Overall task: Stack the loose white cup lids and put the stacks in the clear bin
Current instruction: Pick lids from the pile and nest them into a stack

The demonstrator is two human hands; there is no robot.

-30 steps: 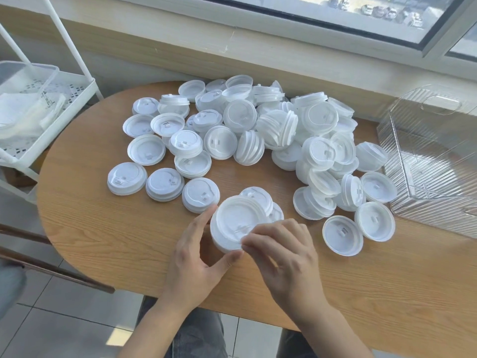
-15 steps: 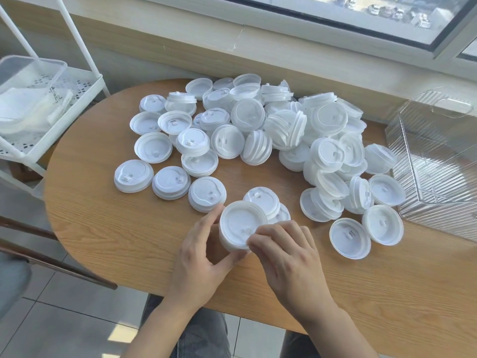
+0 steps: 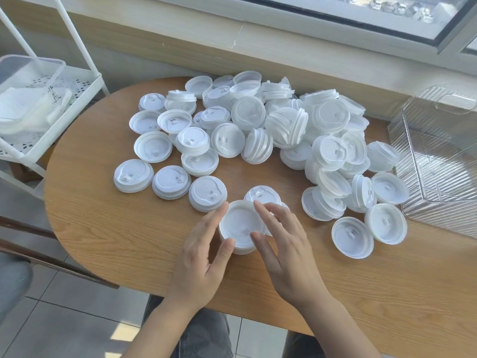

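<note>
- A short stack of white lids sat hollow side up on the wooden surface, near its front edge, and served as the centre of the scene.
- The left hand lay against the stack's left side, its fingers nearly straight and its thumb touching the stack's front rim; the fingers were spread, not clamped.
- The right hand hovered at the stack's right side with fingers loosely extended and apart, the thumb over the stack's front right rim; whether it touched the lids could not be told.
- Just behind the stack lay a single lid, dome side up, partly hidden by the right hand's fingers.
- To the left of the stack and slightly behind it, three low stacks stood in a row, dome side up.
- Farther behind the stack, a big heap of loose lids spread across the surface, some flat, some tipped on edge, some nested.
- To the right of the stack, two upturned lids lay side by side, touching.
- The clear bin, ribbed and transparent, stood far to the right of the stack at the surface's edge; no lids could be seen inside it.
- Well to the left of the stack stood a white cart carrying a clear container.
</note>
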